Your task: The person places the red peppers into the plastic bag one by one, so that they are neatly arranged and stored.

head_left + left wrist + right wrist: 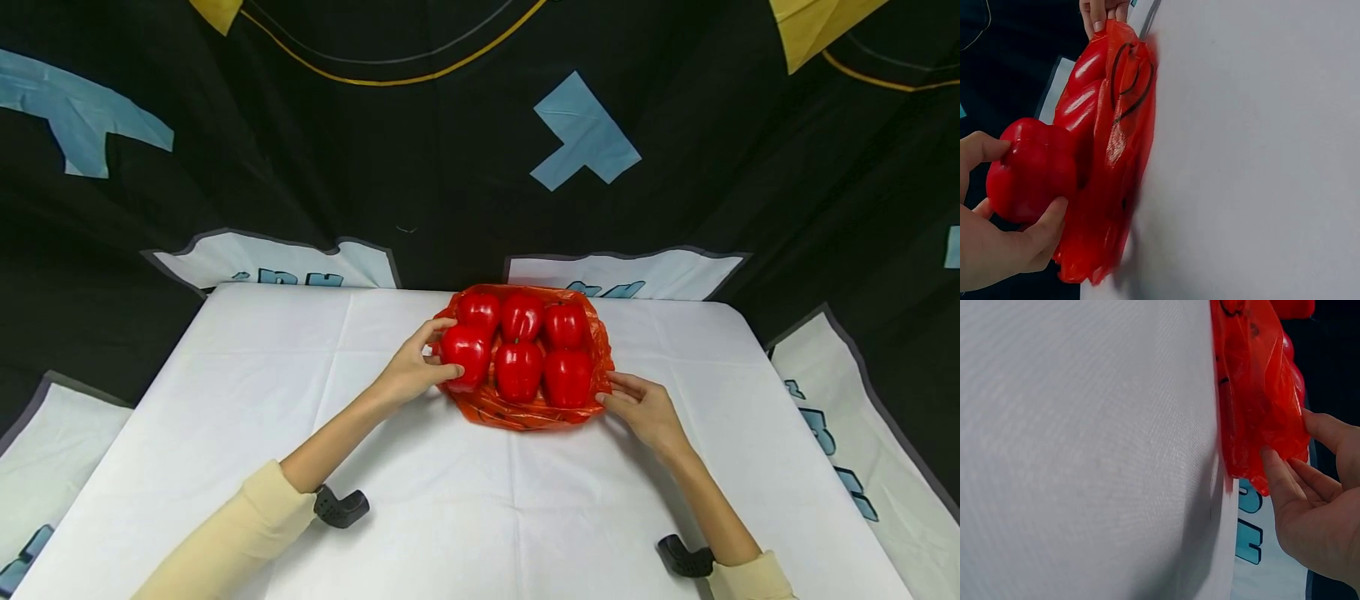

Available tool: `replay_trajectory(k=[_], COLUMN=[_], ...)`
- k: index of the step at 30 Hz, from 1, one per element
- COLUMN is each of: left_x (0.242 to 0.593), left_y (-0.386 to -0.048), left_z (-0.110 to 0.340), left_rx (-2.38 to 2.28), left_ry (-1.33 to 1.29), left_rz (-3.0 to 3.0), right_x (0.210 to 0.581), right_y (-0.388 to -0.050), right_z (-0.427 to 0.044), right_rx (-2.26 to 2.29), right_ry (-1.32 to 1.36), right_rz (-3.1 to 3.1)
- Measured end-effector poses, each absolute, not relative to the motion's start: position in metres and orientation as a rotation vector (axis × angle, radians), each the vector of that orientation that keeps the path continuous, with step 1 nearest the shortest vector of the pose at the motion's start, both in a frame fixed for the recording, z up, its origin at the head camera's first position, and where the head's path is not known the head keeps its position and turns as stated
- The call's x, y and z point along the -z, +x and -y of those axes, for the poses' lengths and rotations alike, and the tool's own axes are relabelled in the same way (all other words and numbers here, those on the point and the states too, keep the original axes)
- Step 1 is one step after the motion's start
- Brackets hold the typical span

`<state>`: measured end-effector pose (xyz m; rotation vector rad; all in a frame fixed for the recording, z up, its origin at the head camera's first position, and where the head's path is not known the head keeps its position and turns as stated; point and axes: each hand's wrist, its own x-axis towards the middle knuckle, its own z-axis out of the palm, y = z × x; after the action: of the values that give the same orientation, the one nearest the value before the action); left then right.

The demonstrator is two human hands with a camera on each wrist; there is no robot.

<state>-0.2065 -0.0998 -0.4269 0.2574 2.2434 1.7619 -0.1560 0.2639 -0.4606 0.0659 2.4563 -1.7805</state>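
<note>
A glossy red apple, lobed at one end, sits between the thumb and fingers of my left hand. In the left wrist view this apple stands higher than the bag's rim. Several more red apples lie in two rows inside a thin red plastic bag, which is spread open around them. At the bag's right side, my right hand pinches its edge between thumb and fingers. The right wrist view shows the fingertips against the crumpled plastic.
The bag lies near the far edge of a table with a white cloth. Behind the table hangs a black curtain with blue and yellow shapes. Black wrist mounts stick out from both forearms.
</note>
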Motion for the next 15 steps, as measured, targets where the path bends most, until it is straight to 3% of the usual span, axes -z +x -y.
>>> replay_trajectory(k=[15], left_x=[0.446], left_y=[-0.212], left_z=[0.086], left_rx=[-1.72], left_ry=[0.172], left_rz=[-2.265], right_x=[0.464], right_y=[-0.157], right_z=[-0.264], right_rx=[1.795], right_ry=[0.043], right_rz=[-2.471])
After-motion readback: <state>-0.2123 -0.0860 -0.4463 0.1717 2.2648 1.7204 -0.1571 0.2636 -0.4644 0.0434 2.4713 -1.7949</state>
